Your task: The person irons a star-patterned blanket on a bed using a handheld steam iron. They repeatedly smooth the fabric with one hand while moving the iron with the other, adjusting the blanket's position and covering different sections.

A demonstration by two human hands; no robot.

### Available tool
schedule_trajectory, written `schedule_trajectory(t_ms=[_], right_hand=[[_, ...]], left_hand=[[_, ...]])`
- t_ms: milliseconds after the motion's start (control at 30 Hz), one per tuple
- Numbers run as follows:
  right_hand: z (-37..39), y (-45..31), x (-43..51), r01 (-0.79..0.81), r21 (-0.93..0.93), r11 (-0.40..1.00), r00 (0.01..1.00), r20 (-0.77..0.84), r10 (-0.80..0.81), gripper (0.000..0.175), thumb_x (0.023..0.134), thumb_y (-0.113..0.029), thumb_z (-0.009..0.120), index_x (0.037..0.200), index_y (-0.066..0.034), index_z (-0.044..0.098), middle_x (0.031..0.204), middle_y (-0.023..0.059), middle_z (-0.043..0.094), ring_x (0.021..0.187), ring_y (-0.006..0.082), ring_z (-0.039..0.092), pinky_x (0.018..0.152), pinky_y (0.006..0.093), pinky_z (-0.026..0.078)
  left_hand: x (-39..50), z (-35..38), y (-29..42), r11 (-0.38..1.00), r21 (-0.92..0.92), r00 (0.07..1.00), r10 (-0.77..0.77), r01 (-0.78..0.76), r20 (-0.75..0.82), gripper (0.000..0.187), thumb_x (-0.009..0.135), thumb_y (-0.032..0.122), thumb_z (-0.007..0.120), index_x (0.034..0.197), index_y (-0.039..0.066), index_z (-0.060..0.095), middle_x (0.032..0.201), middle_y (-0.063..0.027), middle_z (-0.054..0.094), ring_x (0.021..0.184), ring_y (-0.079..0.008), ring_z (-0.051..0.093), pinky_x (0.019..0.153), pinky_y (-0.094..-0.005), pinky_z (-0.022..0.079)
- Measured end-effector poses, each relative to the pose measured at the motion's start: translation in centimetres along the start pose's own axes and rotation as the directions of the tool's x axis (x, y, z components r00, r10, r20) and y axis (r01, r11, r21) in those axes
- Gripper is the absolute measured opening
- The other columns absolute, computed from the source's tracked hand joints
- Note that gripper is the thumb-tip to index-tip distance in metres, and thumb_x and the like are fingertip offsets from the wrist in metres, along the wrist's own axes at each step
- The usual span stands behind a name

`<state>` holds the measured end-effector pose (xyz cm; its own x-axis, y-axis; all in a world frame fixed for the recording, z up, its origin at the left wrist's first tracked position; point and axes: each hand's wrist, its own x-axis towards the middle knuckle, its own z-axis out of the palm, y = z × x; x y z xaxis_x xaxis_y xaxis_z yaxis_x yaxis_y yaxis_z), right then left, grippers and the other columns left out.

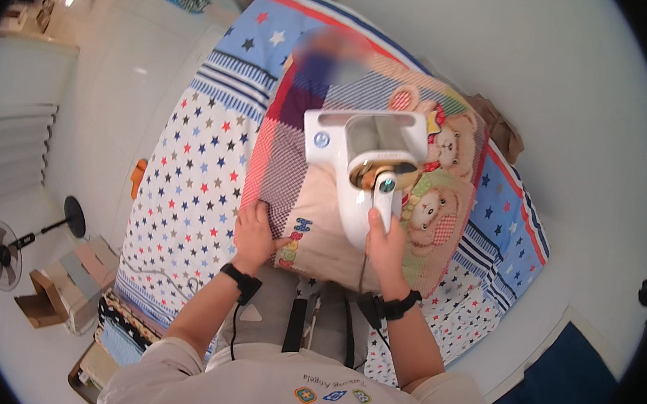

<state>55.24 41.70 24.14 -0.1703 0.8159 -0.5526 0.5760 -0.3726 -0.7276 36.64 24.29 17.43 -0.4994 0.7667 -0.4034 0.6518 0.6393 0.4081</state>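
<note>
A pillow (pixel 323 202) with teddy bears and a checked pattern lies in front of me on the bed. On its middle rests a white handheld mattress vacuum cleaner (pixel 352 199) with a grey and gold dust cup and a small lit display. My right hand (pixel 386 245) is closed around the vacuum's handle, and its power cord runs down below that hand. At the pillow's near left edge, my left hand (pixel 257 236) lies on the fabric with its fingers spread. Each wrist wears a black band with a cable.
A star-patterned sheet (pixel 194 167) covers the bed beneath the pillow. Against the wall is a brown bag (pixel 495 124). On the floor at the left are a fan (pixel 4 255), an open cardboard box (pixel 44 299) and an orange object (pixel 138 177). Folded fabrics (pixel 122 328) are stacked nearby.
</note>
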Motion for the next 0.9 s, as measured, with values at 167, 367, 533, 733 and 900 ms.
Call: schedule_trajectory(t_ms=[167, 367, 533, 733, 900], right_hand=[[3.8, -7.1, 9.1, 0.262, -0.104, 0.960, 0.962, -0.049, -0.268, 0.054, 0.091, -0.048, 0.058, 0.095, 0.0058, 0.066, 0.083, 0.0249, 0.066, 0.082, 0.0369, 0.065, 0.073, 0.0424, 0.049], [9.6, -14.6, 15.4, 0.325, -0.333, 0.885, 0.943, 0.045, -0.330, 0.063, 0.090, -0.054, 0.053, 0.092, 0.0070, 0.066, 0.090, 0.0302, 0.065, 0.091, 0.0451, 0.063, 0.080, 0.0480, 0.050], [9.2, -9.2, 5.7, 0.481, -0.381, 0.790, 0.868, 0.078, -0.491, 0.052, 0.086, -0.049, 0.063, 0.083, 0.0030, 0.063, 0.078, 0.0245, 0.065, 0.076, 0.0416, 0.064, 0.067, 0.0477, 0.051], [6.9, -1.7, -6.1, 0.323, -0.386, 0.864, 0.926, 0.317, -0.205, 0.052, 0.087, -0.053, 0.060, 0.082, -0.0014, 0.058, 0.073, 0.0227, 0.063, 0.068, 0.0420, 0.062, 0.063, 0.0505, 0.049], [3.7, 3.0, -11.9, 0.415, -0.368, 0.832, 0.884, 0.379, -0.273, 0.042, 0.084, -0.049, 0.065, 0.081, -0.0072, 0.059, 0.073, 0.0142, 0.062, 0.070, 0.0367, 0.063, 0.059, 0.0452, 0.049]], left_hand=[[-0.7, 3.3, -2.2, 0.982, 0.051, 0.983, -0.183, 0.182, 0.019, 0.136, 0.049, 0.050, 0.090, 0.145, -0.008, 0.014, 0.141, -0.0298, 0.029, 0.131, -0.0460, 0.031, 0.109, -0.0466, 0.032], [-1.0, 4.3, -7.0, 0.981, -0.192, 1.000, -0.010, 0.015, 0.025, 0.132, 0.051, 0.042, 0.092, 0.146, -0.004, 0.014, 0.144, -0.0282, 0.026, 0.133, -0.0451, 0.027, 0.110, -0.0474, 0.031], [-1.6, 4.8, -13.5, 0.809, -0.588, 0.991, 0.081, -0.006, 0.102, 0.111, 0.061, 0.011, 0.088, 0.150, 0.008, 0.022, 0.146, -0.0160, 0.029, 0.133, -0.0297, 0.036, 0.107, -0.0418, 0.040], [-1.0, 3.4, -18.0, 0.442, -0.828, 0.930, -0.038, 0.345, 0.367, 0.060, 0.079, -0.008, 0.054, 0.137, 0.007, 0.047, 0.129, -0.0093, 0.054, 0.123, -0.0223, 0.051, 0.096, -0.0351, 0.048], [0.2, -0.3, -19.6, 0.358, -0.769, 0.842, -0.331, 0.530, 0.426, 0.050, 0.083, -0.008, 0.037, 0.127, 0.006, 0.056, 0.121, -0.0075, 0.061, 0.110, -0.0198, 0.059, 0.090, -0.0309, 0.047]])
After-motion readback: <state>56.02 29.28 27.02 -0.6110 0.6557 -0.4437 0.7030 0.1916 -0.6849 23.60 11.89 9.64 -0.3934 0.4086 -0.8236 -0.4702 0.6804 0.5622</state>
